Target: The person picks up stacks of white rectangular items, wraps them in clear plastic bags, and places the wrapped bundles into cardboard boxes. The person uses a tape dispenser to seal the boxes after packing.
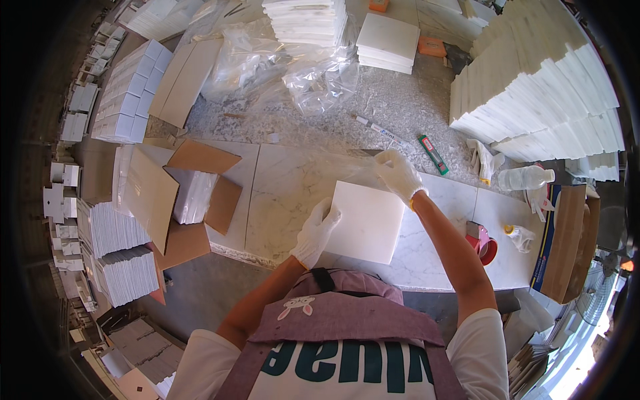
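Note:
A square white tile (369,221) lies on the marble-topped bench (285,200) before me. My left hand (316,232), in a white knit glove, grips its left edge; some fingertips are hidden. Beyond the far right corner, my right hand (399,172) wears a matching glove. Its fingers are pinched together at the end of a thin clear plastic film (345,164), which spreads to the left behind the tile. A paint marker (382,131) and a green utility knife (433,154) lie just past the right hand.
At left stands an open cardboard box (150,192) holding wrapped goods (194,196). A red tape dispenser (481,242), a plastic bottle (526,178) and a long carton (564,242) are on the right. Tall tile stacks (540,95) and crumpled plastic (320,75) lie farther back.

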{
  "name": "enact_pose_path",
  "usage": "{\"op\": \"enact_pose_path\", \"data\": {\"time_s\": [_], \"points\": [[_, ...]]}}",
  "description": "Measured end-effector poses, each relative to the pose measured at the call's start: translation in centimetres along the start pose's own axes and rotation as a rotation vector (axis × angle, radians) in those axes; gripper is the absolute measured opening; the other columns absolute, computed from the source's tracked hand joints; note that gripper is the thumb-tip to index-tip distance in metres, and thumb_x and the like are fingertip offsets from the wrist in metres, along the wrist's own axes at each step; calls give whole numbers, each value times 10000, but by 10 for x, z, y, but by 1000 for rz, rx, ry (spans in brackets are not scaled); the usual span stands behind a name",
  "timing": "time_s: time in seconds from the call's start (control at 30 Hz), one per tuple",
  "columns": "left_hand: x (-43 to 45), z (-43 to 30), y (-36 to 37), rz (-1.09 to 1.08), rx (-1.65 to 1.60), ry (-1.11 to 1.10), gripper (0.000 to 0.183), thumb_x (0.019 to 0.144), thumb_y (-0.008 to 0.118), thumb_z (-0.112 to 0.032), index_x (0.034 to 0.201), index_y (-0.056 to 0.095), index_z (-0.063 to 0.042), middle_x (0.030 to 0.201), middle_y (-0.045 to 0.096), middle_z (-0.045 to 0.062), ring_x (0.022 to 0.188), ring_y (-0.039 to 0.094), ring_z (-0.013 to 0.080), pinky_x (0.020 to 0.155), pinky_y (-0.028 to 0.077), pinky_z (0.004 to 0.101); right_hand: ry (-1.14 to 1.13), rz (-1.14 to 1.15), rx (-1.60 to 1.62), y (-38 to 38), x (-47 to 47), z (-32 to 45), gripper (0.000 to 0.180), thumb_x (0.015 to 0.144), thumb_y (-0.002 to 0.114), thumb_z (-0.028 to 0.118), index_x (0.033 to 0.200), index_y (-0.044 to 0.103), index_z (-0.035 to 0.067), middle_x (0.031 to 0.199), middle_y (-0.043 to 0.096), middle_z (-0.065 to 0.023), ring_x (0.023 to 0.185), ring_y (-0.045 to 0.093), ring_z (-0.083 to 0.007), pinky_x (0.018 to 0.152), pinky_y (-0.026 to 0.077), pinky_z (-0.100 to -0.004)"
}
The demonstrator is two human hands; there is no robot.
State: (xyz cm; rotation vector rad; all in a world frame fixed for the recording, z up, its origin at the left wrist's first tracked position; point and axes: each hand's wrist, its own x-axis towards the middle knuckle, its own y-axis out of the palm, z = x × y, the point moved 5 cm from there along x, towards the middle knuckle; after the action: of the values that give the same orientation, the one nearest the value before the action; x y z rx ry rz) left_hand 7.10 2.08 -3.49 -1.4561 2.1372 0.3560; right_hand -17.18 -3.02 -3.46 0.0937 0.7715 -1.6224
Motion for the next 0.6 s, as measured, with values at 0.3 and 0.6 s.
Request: {"op": "enact_pose_path", "data": {"time_s": [0.3,0.6], "points": [[-5,-16,-2,-27,158,-65,581,969,554,-402,1405,450,-32,1342,558,128,1253,510,208,1045,374,317,-320,-549,-264,-9,12,25,221,918,542,317,1010,680,171,862,694,-163,797,672,-370,713,521,-459],[8,-25,-13,-58,202,16,661,944,591,-405,1430,408,4,1434,476,187,1342,441,274,1099,339,358,-351,-645,-128,-20,27,61,185,896,601,295,1001,683,167,874,696,-153,819,676,-358,738,520,-429]]}}
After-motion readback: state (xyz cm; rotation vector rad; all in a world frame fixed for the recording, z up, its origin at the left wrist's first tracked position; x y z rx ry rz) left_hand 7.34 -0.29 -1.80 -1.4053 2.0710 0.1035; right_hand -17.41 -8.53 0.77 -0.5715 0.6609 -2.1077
